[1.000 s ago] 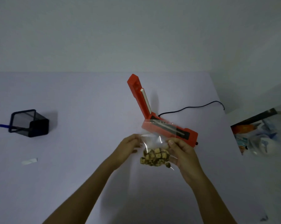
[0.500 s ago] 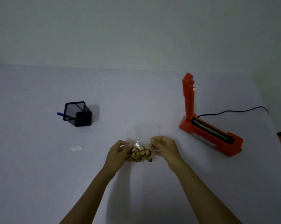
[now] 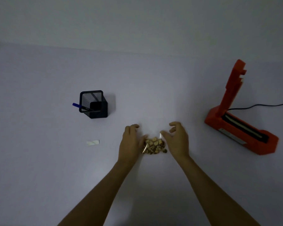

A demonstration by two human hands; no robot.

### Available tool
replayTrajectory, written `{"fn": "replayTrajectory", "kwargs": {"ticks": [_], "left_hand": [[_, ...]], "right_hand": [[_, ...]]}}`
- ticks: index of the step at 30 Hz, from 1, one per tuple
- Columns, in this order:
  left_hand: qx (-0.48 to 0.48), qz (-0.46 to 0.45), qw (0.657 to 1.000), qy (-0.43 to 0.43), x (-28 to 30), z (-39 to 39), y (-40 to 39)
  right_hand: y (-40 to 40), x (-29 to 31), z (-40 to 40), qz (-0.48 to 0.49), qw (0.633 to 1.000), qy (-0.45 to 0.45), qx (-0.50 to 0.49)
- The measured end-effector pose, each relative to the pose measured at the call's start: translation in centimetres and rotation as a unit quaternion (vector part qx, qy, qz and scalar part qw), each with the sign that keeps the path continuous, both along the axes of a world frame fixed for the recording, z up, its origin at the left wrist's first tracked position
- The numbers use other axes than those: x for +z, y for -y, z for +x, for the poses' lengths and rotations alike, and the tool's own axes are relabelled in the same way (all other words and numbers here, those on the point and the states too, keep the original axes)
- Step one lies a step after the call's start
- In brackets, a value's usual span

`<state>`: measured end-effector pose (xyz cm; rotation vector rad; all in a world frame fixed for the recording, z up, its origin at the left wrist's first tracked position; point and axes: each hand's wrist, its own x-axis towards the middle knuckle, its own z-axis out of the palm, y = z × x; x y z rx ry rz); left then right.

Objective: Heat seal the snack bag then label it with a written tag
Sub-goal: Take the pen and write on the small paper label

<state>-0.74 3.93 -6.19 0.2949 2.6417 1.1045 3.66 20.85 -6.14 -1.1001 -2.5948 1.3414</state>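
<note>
i see one clear snack bag [image 3: 154, 145] lying on the pale table [image 3: 39, 176], low in the middle of the view, with a heap of small tan snack pieces inside; its upper film is too clear to trace.

two bare forearms reach up from the bottom edge, one on each side of the bag. the left hand [image 3: 129, 142] rests knuckles up against the bag's left edge, fingers curled loosely together, thumb beside the snacks; i cannot tell whether it pinches the film. the right hand [image 3: 178, 141] hovers at the bag's right edge, fingers arched and spread apart, the thumb tip at a shiny corner of plastic, not gripping that i can make out.

to the left, well apart, lies one small white tag [image 3: 92, 142], flat on the table. farther back on the left stands one black mesh pen holder [image 3: 93, 104] with one blue pen [image 3: 79, 106] leaning out of it.

to the right, well apart from the bag, sits one orange heat sealer [image 3: 241, 132], its arm raised upright, with one black cord [image 3: 259, 106] running off the right edge.
</note>
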Motion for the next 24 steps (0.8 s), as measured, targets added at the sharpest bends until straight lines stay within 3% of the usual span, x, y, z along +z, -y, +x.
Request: {"fn": "replayTrajectory", "kwargs": {"ticks": [2,4,7,14,17,19,22,24], "left_hand": [[-0.092,-0.043,0.989,-0.109,-0.9,0.0,0.6],[-0.166,-0.078,0.97,-0.16,-2.0,-0.2,1.2],[-0.218,-0.106,0.956,-0.163,-2.9,-0.2,1.7],[-0.211,-0.098,0.958,-0.168,-1.8,-0.4,1.7],[-0.131,-0.035,0.971,-0.195,0.6,-1.0,3.3],[-0.002,0.012,0.977,-0.211,2.7,-1.5,5.7],[0.211,0.048,0.954,-0.207,5.6,-3.1,10.0],[0.277,0.051,0.941,-0.188,6.9,-4.8,12.4]], "right_hand": [[0.3,-0.4,0.6,0.036,0.999,-0.017,0.015],[0.5,-0.8,1.2,0.064,0.996,-0.028,0.048],[0.7,-1.0,1.8,0.082,0.994,-0.021,0.073],[0.9,-0.4,1.2,0.096,0.993,-0.01,0.069],[2.0,1.2,-0.6,0.096,0.992,-0.022,0.073],[3.7,2.7,-2.8,0.079,0.991,-0.054,0.096],[7.6,5.2,-7.5,0.079,0.975,-0.121,0.167],[10.9,6.8,-10.7,0.087,0.958,-0.147,0.229]]}}
